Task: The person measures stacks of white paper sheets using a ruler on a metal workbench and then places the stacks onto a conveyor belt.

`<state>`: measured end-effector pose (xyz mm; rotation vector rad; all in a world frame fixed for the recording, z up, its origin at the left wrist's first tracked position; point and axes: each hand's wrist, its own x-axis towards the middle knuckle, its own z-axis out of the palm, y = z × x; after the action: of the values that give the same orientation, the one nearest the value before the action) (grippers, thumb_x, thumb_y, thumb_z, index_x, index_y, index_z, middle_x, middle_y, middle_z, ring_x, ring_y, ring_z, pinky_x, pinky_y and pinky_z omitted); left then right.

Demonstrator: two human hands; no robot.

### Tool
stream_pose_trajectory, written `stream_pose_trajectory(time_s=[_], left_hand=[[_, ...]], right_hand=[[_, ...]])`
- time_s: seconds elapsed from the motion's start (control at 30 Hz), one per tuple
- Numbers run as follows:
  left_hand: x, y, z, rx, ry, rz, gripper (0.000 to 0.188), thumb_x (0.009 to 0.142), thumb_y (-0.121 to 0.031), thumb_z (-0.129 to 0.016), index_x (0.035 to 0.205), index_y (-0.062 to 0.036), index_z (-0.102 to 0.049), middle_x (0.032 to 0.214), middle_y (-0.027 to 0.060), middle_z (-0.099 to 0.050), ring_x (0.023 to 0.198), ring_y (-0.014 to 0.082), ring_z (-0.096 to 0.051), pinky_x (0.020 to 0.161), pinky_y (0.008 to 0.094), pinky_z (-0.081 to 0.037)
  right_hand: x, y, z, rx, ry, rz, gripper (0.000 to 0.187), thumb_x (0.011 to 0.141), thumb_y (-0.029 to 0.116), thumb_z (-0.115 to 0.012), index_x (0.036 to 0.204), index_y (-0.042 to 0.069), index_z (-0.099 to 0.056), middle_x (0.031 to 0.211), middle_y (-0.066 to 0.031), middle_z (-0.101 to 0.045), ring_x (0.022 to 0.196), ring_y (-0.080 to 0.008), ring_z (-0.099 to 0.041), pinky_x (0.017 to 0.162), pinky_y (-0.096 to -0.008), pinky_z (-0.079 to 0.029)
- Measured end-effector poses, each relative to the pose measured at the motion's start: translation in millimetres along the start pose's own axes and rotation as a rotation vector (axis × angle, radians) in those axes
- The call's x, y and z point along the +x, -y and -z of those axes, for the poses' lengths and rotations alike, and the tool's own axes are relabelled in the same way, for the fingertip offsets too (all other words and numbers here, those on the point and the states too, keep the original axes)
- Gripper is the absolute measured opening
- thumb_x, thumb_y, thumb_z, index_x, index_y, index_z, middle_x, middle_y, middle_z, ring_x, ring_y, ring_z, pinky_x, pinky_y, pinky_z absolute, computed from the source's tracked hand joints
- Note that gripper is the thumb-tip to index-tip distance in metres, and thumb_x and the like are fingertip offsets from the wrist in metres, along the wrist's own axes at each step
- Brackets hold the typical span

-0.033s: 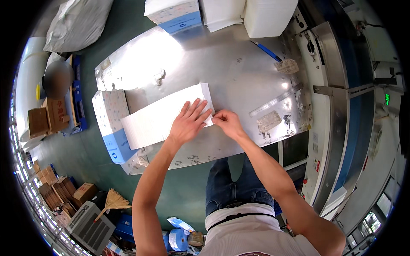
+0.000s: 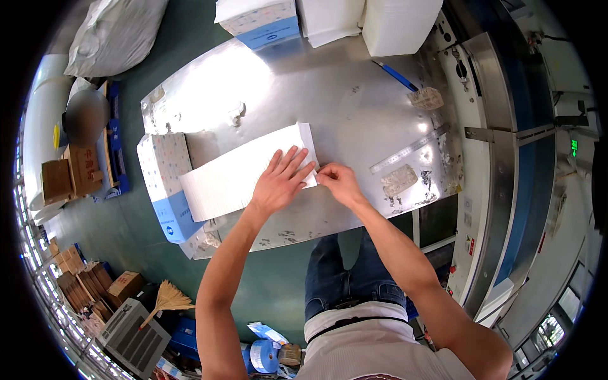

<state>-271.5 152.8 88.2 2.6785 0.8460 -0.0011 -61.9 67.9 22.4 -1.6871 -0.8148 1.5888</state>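
A long stack of thin white sheets (image 2: 231, 171) lies slantwise on a shiny metal table (image 2: 354, 126), many layered edges showing at its left end. My left hand (image 2: 278, 185) rests flat on the stack near its right end, fingers spread. At that end's near corner, my right hand (image 2: 340, 182) has its thumb and fingertips pinched together on the edge of the sheets. Exactly how much it grips is hidden by the fingers. Against the stack's left end stands a white and blue patterned pack (image 2: 170, 183).
Another patterned pack (image 2: 259, 22) and white stacks (image 2: 399, 28) stand along the table's far edge. A blue cutter knife (image 2: 396, 75), a steel ruler (image 2: 408, 149) and taped patches (image 2: 399, 181) lie at right. A machine (image 2: 500, 126) borders the right side.
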Motion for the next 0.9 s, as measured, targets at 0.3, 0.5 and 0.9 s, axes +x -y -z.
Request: stream_pose_trajectory(time_s=[0.3,0.5,0.9], left_hand=[[-5.0,3.1,-1.4,0.064,-0.003,-0.018,0.056,0.096,-0.035,-0.07,0.148,-0.021,-0.058,0.166,0.0014,-0.042,0.156,0.0277,-0.033,0.128,0.0512,-0.027],[-3.9,3.3,-1.2,0.062,-0.024,-0.044,0.053,0.096,-0.035,-0.069,0.145,-0.0181,-0.059,0.164,0.0014,-0.044,0.155,0.0283,-0.034,0.128,0.0511,-0.027],[-3.3,-4.7,1.1,0.049,-0.031,-0.021,0.05,0.099,-0.032,-0.066,0.146,-0.0169,-0.058,0.166,0.0031,-0.042,0.157,0.0299,-0.03,0.128,0.0535,-0.025]], right_hand=[[2.6,6.9,25.2,0.391,-0.329,-0.078,0.023,0.094,0.017,-0.074,0.105,-0.003,-0.074,0.089,-0.0053,-0.073,0.081,-0.0144,-0.067,0.073,-0.0285,-0.053],[31.3,27.4,32.8,0.114,-0.318,-0.06,0.028,0.09,0.016,-0.079,0.11,-0.003,-0.075,0.091,-0.0072,-0.076,0.077,-0.0147,-0.068,0.071,-0.028,-0.054],[-53.1,93.8,117.5,-0.501,-0.458,0.661,0.011,0.086,0.006,-0.074,0.093,0.0,-0.068,0.119,-0.0148,-0.073,0.107,-0.0294,-0.069,0.095,-0.0386,-0.054]])
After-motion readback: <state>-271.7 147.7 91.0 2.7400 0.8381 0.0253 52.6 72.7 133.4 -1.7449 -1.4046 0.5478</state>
